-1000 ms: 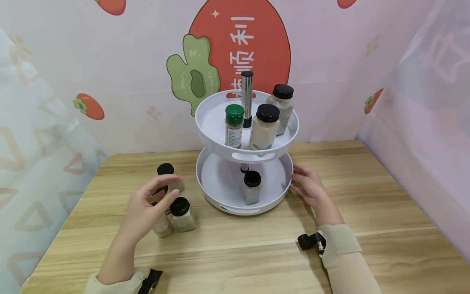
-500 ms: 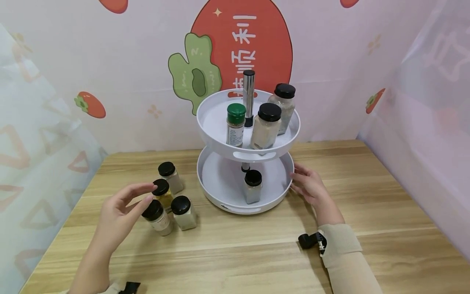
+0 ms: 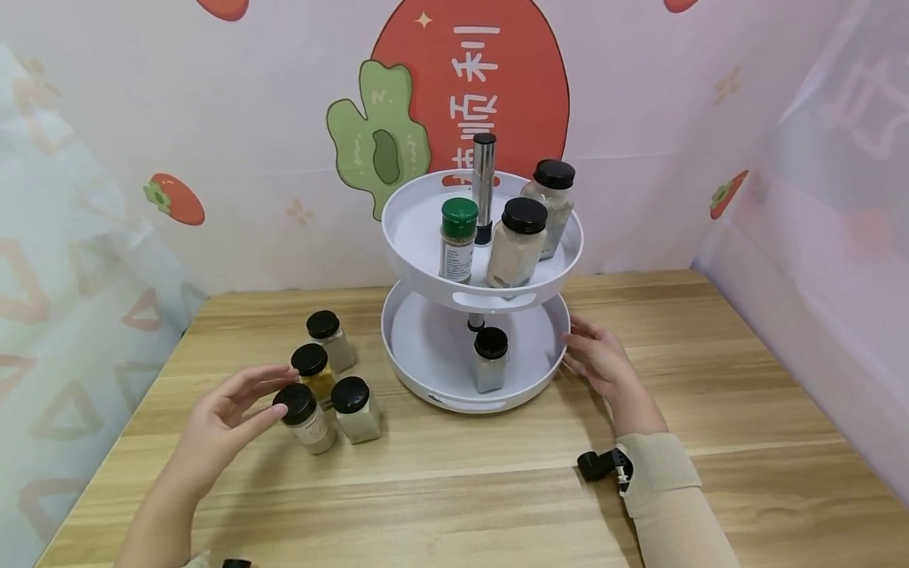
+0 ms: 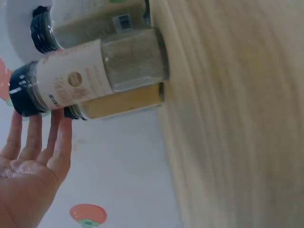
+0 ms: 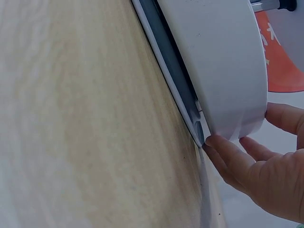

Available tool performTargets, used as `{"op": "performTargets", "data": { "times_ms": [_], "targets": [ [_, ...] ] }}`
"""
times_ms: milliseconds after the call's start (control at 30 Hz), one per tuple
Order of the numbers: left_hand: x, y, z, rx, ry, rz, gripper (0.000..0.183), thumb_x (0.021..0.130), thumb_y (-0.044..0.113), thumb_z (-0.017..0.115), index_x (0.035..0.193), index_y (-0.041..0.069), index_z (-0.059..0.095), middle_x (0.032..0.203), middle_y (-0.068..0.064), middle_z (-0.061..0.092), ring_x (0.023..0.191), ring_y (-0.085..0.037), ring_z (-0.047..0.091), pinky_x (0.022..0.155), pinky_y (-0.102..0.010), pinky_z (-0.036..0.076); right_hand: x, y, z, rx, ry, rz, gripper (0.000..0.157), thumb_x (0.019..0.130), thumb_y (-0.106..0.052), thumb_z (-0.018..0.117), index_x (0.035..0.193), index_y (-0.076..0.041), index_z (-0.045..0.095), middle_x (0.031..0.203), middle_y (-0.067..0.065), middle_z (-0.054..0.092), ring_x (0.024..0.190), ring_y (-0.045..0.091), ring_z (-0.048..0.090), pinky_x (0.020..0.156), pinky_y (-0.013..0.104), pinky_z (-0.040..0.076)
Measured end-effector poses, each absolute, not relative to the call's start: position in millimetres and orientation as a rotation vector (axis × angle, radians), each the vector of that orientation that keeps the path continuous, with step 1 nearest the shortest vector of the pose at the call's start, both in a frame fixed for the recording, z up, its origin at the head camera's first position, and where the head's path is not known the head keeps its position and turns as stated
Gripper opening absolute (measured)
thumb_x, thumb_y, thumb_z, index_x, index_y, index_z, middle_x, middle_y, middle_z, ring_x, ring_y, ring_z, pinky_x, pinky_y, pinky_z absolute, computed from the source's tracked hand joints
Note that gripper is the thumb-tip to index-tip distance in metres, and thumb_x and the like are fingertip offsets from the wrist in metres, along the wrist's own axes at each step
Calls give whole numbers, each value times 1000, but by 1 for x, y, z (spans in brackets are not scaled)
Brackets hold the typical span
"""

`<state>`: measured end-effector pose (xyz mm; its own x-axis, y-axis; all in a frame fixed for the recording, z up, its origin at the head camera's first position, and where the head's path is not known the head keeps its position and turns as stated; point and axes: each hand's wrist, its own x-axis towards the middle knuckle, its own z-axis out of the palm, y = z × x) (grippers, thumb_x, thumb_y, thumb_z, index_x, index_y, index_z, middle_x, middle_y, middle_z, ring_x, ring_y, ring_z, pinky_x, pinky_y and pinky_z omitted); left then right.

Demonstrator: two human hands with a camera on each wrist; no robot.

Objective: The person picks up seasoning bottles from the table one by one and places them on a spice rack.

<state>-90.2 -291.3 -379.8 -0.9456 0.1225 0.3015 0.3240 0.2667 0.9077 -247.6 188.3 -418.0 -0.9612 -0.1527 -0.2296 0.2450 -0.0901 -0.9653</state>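
Lower left of frame: left hand, thumb and fingers parted wide about the black lid of a labelled jar; whether they touch cannot be told. Just right, a pale-filled jar; beyond, a yellow-filled jar, then a grey jar. All four upright on the wooden table. Right of centre: right hand, fingers loosely extended, fingertips touching the outer wall of the lower tray, in which a small jar stands. Above, the upper tray bears a green-capped bottle, a wide jar and, behind, a tall jar. Farthest: printed backdrop
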Motion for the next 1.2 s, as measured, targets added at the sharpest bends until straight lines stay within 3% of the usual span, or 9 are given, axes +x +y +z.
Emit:
{"op": "performTargets", "data": {
  "times_ms": [167, 500, 833, 1200],
  "targets": [
    [-93, -304, -389, -495, -2354, -1833, 47, 93, -14, 55, 138, -9, 46, 131, 4, 64, 121, -3, 59, 98, -11, 48, -247, 189, -419, 100, 1926, -2123, 63, 101, -5, 48, 157, 0, 19, 160, 23, 23, 110, 5, 54, 86, 15, 53],
    [-99, -313, -393, -515, -2473, -1818, 51, 93, -10, 58, 141, -5, 44, 134, -1, 59, 124, 0, 56, 94, -14, 51, -247, 189, -419, 84, 1923, -2128, 62, 102, -5, 47, 157, 1, 19, 160, 24, 23, 108, 4, 54, 86, 16, 53],
    [-102, -309, -392, -530, -2577, -1759, 52, 92, -8, 62, 141, -3, 46, 134, 12, 59, 121, 6, 56, 92, -14, 53, -248, 190, -418, 90, 1916, -2130, 64, 102, -6, 49, 157, 0, 19, 160, 23, 23, 108, 3, 54, 85, 15, 53],
    [-104, -305, -393, -577, -2604, -1735, 51, 91, -7, 64, 139, -4, 46, 131, 12, 61, 116, 2, 61, 86, -19, 57, -248, 190, -418, 85, 1913, -2128, 63, 102, -5, 47, 157, 1, 18, 161, 24, 22, 107, 3, 54, 85, 15, 53]
  ]
}}
